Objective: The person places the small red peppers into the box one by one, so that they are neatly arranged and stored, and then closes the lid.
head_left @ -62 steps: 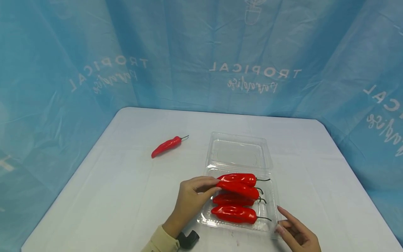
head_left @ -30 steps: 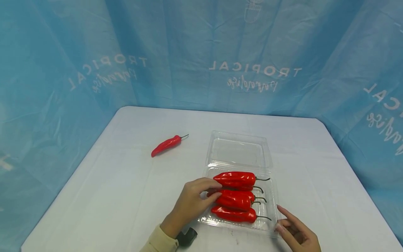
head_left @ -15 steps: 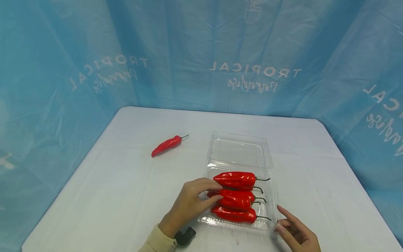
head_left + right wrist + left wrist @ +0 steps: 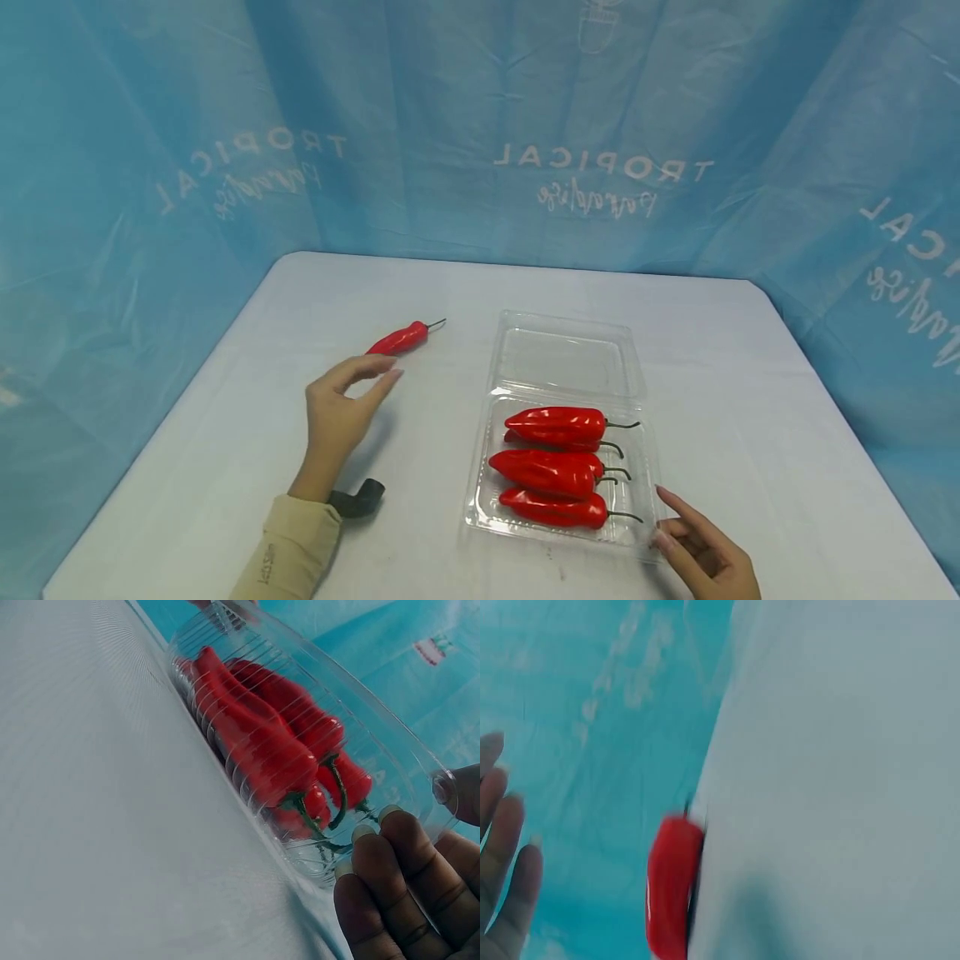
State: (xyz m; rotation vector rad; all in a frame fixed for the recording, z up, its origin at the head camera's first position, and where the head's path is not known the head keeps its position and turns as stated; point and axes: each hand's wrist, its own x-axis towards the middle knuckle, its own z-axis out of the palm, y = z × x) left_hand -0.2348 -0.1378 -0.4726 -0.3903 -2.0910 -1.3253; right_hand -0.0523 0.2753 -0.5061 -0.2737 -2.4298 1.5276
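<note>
My left hand (image 4: 339,410) hovers over the table's left part, thumb and index finger apart with nothing between them. Its fingertips are right at the tip of a lone red chili pepper (image 4: 403,338), overlapping it in the head view. In the left wrist view the same pepper (image 4: 671,889) lies beyond the loose fingers (image 4: 506,840). An opened clear plastic clamshell container (image 4: 480,492) has several red peppers (image 4: 555,473) piled in its base, stems to the right. My right hand (image 4: 705,546) holds that container's near right corner, with fingertips (image 4: 364,844) against its end wall.
The container's lid (image 4: 562,358) lies folded back flat, away from me. A white table (image 4: 750,400) fills the foreground, with a blue printed curtain (image 4: 450,125) behind it and at both sides. A dark wrist-worn device (image 4: 362,498) sits at my left wrist.
My left hand has let go of a pepper in the container and moved left and away from me to the lone pepper. My right hand stays at the container's corner.
</note>
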